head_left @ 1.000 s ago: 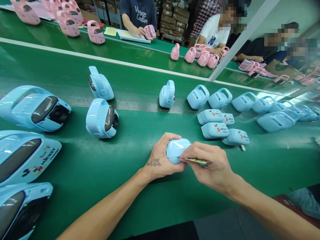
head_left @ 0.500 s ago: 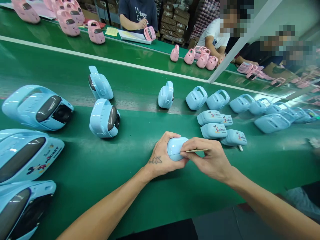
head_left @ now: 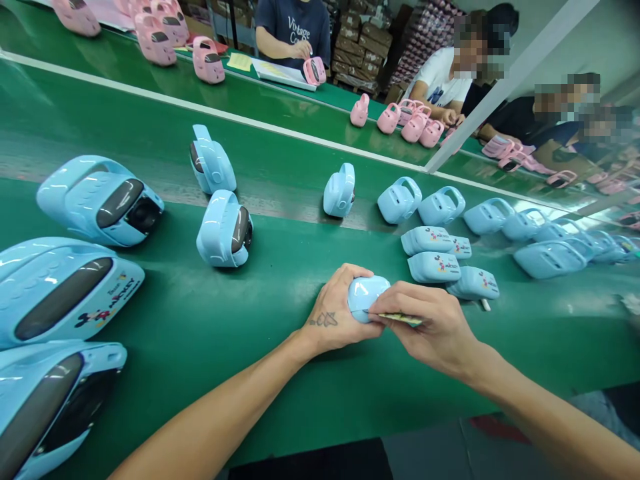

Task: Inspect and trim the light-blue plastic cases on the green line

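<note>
My left hand (head_left: 333, 313), with a tattoo on its back, is wrapped round a light blue plastic piece (head_left: 366, 296) above the green work surface (head_left: 280, 413). Between the fingers of my right hand (head_left: 433, 323) is a thin card (head_left: 401, 319) with a yellowish patterned face. Its near end meets the lower right side of the blue piece, beside a thin seam line. My right fingertips are close to that piece; whether they touch it is hard to tell.
Blue handled shells (head_left: 225, 229) stand at the left and along the back. Printed blue parts (head_left: 434, 267) lie right of my hands. Beyond a white rail (head_left: 210, 113) are pink shells (head_left: 209, 60) and several people. A slanted post (head_left: 505, 87) rises at the right.
The view has shifted, so most things sit a little further right. The card in my right hand has tilted and now shows its patterned face. Both hands keep their hold.
</note>
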A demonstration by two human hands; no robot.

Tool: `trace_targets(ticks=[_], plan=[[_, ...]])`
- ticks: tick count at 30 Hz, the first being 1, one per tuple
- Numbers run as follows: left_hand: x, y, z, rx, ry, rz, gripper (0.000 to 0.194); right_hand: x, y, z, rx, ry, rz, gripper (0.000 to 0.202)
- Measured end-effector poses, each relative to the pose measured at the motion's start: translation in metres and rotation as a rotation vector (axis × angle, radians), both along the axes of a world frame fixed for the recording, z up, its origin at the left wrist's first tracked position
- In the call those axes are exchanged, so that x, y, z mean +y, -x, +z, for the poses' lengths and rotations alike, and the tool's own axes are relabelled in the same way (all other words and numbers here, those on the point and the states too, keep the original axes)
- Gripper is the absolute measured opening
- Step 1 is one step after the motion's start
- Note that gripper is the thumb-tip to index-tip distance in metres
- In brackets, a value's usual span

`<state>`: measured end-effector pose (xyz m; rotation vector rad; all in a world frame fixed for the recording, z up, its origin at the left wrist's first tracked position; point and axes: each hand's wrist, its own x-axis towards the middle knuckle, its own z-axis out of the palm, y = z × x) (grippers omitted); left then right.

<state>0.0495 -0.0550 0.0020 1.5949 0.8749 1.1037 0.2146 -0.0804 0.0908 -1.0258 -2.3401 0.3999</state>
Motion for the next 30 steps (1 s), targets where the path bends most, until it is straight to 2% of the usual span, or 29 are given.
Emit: trace_targets(ticks=[6,10,19,24,30], plan=[[-0.001,-0.001,0.001,0.006,-0.021,0.008,0.061,0.001,0.0,-0.004,0.056,0.047,-0.043,0.012],[-0.001,-0.001,0.0,-0.004,-0.013,0.008,0.064,0.001,0.0,-0.006,0.053,0.021,-0.039,0.011],[-0.001,-0.001,-0.002,-0.004,-0.008,0.004,0.065,-0.006,0.008,0.006,-0.131,-0.057,-0.033,0.026],[-0.001,-0.001,-0.004,-0.015,-0.012,0.014,0.068,-0.006,0.017,0.005,-0.198,-0.101,-0.01,0.029],[-0.002,0.0,0.0,-0.011,-0.041,0.023,0.059,0.001,0.003,-0.004,0.112,0.142,-0.066,0.013]])
